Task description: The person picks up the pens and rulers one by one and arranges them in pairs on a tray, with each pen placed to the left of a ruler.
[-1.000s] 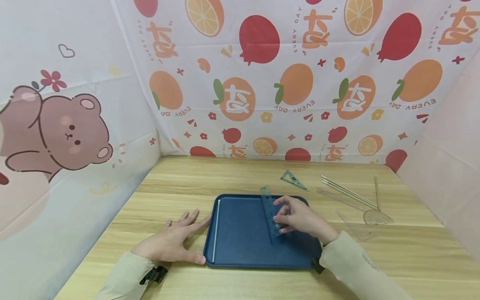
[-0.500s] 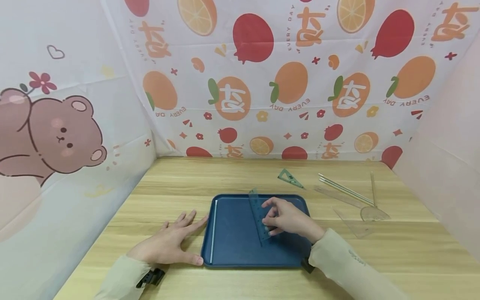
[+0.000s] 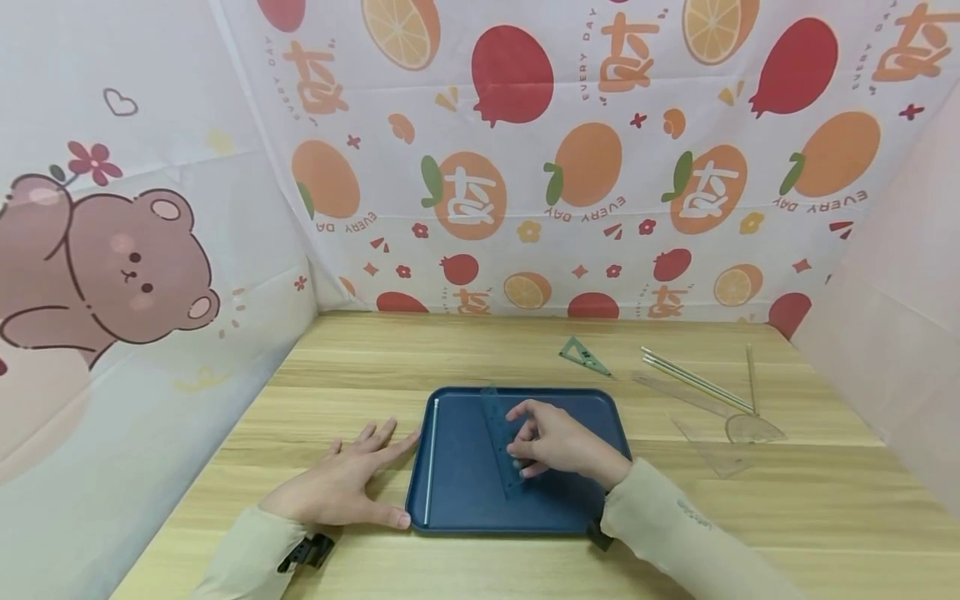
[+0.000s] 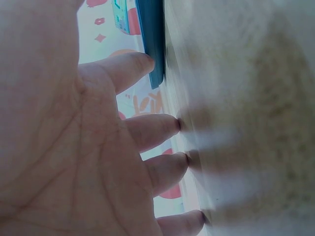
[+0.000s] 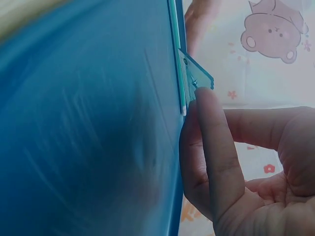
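Observation:
A blue tray (image 3: 468,467) lies on the wooden table, with a pale pencil (image 3: 432,462) along the inside of its left edge. Over the tray's middle, my right hand (image 3: 566,446) pinches a translucent blue-green ruler (image 3: 497,437) by its right side. The right wrist view shows the ruler (image 5: 194,78) between thumb and fingers; whether it touches the tray floor I cannot tell. My left hand (image 3: 341,492) rests on the table, fingers spread, thumb and forefinger at the tray's left edge. In the left wrist view, a digit of the left hand (image 4: 98,128) touches the tray rim (image 4: 155,64).
Behind the tray lies a green set square (image 3: 585,358). Farther right are several pencils (image 3: 697,382), a clear ruler (image 3: 678,392), a clear protractor (image 3: 752,429), and a clear set square (image 3: 708,450). A fruit-print cloth (image 3: 555,275) hangs along the table's back edge.
My right hand has carried the ruler leftward over the tray, from its right half to about the middle. The left hand keeps its place at the tray's left edge.

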The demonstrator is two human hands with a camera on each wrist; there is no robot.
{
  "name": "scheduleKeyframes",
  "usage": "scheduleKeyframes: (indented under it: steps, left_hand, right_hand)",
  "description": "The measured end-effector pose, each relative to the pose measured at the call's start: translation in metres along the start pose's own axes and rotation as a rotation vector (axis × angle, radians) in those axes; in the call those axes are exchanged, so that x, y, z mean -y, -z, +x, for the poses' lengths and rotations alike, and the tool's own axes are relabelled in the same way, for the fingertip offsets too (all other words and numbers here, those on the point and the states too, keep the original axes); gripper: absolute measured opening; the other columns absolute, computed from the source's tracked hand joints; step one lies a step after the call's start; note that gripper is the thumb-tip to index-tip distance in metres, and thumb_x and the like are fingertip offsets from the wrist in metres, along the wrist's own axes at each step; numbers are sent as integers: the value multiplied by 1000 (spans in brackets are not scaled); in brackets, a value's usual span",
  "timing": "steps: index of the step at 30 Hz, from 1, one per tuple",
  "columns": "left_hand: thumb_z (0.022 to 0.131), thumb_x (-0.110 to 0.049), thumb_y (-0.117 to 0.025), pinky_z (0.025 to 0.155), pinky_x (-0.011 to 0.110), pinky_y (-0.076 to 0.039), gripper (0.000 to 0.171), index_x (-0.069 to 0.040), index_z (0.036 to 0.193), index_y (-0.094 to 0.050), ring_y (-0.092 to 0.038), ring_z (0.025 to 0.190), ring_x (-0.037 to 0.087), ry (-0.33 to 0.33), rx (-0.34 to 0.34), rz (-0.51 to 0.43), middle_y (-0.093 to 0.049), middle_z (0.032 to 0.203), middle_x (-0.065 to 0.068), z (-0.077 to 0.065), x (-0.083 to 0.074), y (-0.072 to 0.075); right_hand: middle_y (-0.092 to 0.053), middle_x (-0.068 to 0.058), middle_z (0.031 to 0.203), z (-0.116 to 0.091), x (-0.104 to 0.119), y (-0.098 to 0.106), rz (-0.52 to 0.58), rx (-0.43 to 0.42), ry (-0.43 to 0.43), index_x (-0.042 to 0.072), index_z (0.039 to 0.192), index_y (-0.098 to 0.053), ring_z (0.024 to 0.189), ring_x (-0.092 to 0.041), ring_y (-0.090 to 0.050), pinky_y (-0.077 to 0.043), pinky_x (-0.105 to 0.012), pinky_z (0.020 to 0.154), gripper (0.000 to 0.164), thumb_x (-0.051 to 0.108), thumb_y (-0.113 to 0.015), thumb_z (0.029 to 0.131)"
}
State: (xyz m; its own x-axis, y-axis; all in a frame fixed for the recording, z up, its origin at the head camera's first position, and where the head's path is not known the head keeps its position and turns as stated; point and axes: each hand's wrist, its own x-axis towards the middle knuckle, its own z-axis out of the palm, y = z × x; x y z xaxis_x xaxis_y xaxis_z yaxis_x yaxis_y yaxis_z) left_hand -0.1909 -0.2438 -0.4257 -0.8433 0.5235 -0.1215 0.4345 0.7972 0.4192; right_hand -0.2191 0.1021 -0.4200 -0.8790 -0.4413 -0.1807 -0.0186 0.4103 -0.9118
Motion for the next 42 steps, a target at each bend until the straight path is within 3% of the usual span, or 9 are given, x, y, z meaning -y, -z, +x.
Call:
scheduleKeyframes:
  steps: [20, 42]
  left_hand:
    - [78, -73, -84, 110, 94, -15, 115, -27, 170, -35, -19, 158, 64, 15, 15, -11, -22, 175, 30, -1, -1, 0]
    - [79, -71, -85, 109, 94, -15, 115, -26, 171, -32, -19, 158, 65, 11, 15, -15, -23, 175, 31, -2, 0, 1]
  right_hand:
    - [-70, -10, 90, 10, 11, -24, -16, 25, -8, 0, 148, -52, 68, -15, -71, -66, -31, 69, 51, 6, -73, 102]
    - [-69, -7, 80, 20, 20, -41, -124, 31, -6, -1, 158, -49, 60, -12, -70, -64, -28, 66, 66, 6, -77, 99]
